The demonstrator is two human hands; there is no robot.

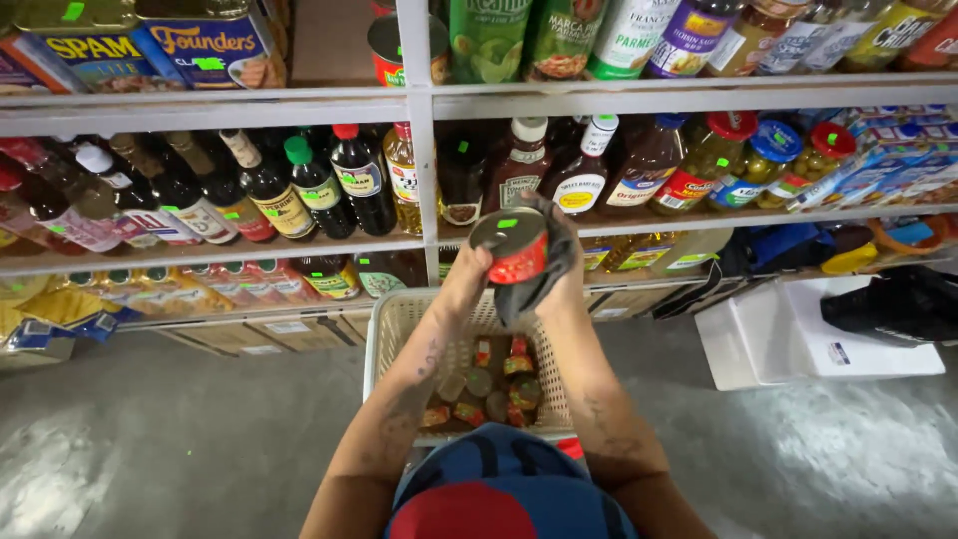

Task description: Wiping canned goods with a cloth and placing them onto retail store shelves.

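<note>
Left hand [467, 284] gripping red can [512, 246], right hand [561, 279] pressing dark cloth [544, 262] against it. Held above white basket [389, 329], just below shelf edge [699, 220]; open floor either side.

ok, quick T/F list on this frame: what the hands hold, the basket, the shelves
1. The left hand holds a red can with a dark lid. True.
2. The right hand is bare of anything. False: it presses a dark grey cloth against the can.
3. The white basket below the hands holds more cans. True.
4. The can is held below the basket rim. False: it is up above the basket, level with the lower shelf.
5. The shelf behind carries only boxes. False: it carries dark sauce bottles.
</note>
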